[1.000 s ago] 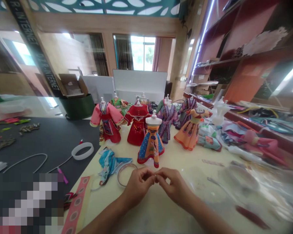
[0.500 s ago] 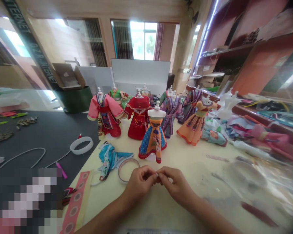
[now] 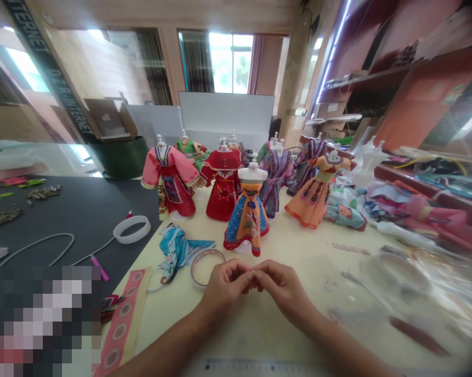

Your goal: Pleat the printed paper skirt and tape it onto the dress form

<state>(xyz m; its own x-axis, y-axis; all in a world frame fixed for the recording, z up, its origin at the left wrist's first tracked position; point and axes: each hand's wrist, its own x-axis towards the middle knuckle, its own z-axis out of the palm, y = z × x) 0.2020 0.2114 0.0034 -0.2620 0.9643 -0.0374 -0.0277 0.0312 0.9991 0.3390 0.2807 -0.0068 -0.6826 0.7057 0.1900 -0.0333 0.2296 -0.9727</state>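
Note:
My left hand (image 3: 230, 283) and my right hand (image 3: 277, 283) meet fingertip to fingertip over the pale yellow table. Both are closed in a pinch; whatever lies between the fingertips is too small and hidden to make out. Just beyond them stands a small white mannequin in an orange and blue dress (image 3: 250, 217). A roll of tape (image 3: 194, 268) lies right beside my left hand. Blue patterned cloth (image 3: 176, 248) is crumpled behind that roll.
Behind stand several dressed mannequins, among them one in a red dress (image 3: 222, 191). A pink patterned strip (image 3: 121, 324) lies at left, a ruler (image 3: 239, 367) at the front edge. Tape, plastic and a dark red tool (image 3: 418, 335) lie at right.
The view has tilted down slightly, and more of the ruler shows at the front. My fingertips have drawn closer together, and the small pale spot between them no longer shows.

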